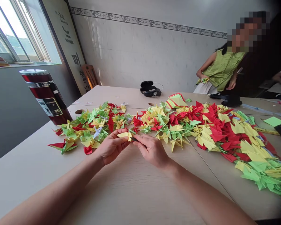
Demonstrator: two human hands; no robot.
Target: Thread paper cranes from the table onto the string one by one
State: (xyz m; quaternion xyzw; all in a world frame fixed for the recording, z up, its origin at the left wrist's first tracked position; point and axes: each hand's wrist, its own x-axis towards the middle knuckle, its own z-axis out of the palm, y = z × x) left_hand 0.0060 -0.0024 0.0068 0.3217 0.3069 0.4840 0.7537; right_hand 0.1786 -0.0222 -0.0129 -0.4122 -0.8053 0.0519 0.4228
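Item in hand: a yellow folded paper piece point(125, 135), pinched between both hands at the near edge of the paper crane pile point(168, 125).
Left hand point(111, 145): closed on the yellow folded paper piece from the left, thumb on top.
Right hand point(152, 150): fingertips are pressed to the piece's right end; a small dark part is seen at the pinch and cannot be identified.
Handling, as judged: very light, thin and easily creased; stiff only along its folds. It is best taken at the thick folded body, not at the slender tips, which would bend.
Paper crane pile: red, yellow and green pieces are spread in a band across the table point(131, 193); flatter pieces lie in rows toward its right end.
Flask point(46, 97): a red and silver flask stands left of the pile; "VACUUM" is read on its label, the rest too small.
Wall board point(65, 37): dark characters are noted beyond the pile, at left; not legible.
Black case point(150, 89): set behind the pile.
Other person point(221, 70): in a green top, beyond the pile's right end.
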